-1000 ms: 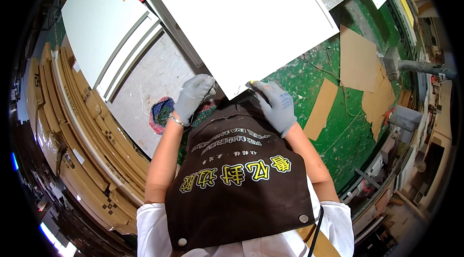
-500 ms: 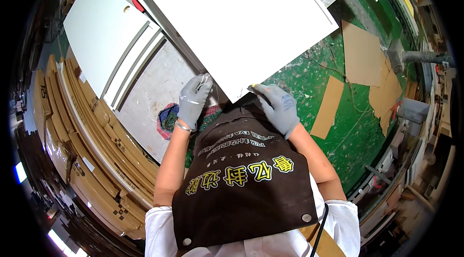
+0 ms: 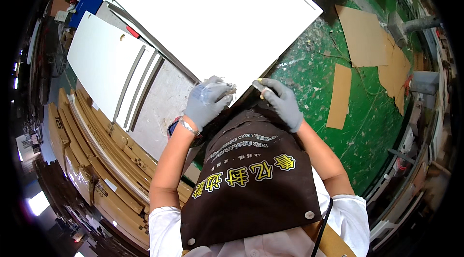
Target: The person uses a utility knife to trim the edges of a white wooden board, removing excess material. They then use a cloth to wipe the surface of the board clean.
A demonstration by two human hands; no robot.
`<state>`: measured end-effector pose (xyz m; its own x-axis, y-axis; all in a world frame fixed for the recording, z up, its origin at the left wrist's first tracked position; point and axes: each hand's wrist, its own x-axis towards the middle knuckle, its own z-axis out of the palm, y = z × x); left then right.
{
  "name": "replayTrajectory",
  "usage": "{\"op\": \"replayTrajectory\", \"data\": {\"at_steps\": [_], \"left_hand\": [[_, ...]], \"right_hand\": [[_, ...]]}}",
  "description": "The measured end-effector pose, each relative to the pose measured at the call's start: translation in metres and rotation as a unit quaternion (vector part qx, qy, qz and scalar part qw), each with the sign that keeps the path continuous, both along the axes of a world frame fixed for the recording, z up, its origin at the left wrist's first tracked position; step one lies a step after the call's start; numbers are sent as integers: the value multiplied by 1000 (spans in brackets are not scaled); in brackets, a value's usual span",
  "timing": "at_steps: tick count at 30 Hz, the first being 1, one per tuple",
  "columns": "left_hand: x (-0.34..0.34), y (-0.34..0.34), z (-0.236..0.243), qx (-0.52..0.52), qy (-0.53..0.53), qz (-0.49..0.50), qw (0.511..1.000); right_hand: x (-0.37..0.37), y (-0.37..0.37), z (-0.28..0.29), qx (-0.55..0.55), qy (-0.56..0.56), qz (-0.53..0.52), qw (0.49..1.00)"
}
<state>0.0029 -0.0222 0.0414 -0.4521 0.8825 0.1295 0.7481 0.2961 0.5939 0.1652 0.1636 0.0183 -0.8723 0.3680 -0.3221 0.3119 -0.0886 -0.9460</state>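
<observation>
- The white panel (image 3: pixel 217 25) lies in front of you, its near corner pointing at your apron (image 3: pixel 251 189).
- Your left hand (image 3: pixel 210 97), gloved in grey, is half curled over the panel's left edge, by the near corner; you can't tell from this view whether it grips anything.
- Your right hand (image 3: pixel 278 100), gloved too, has thumb and fingers drawn together on a small piece (image 3: pixel 257 86), too small to identify, just beside the right edge near that same corner.
- Off the panel's left edge lies a second panel (image 3: pixel 99 56), with two grey strips along its right side.
- Beyond the panel's right edge, cardboard (image 3: pixel 360 37) lies on your green floor (image 3: pixel 299 76).
</observation>
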Motion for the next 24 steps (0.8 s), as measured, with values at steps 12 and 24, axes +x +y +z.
{"op": "replayTrajectory", "data": {"at_steps": [12,24], "left_hand": [[-4,4,-1,-152,31,-107,982],[-9,-95,-6,29,-320,266,909]], "right_hand": [[19,7,-16,-3,26,-79,997],[9,-13,-1,278,75,93,953]]}}
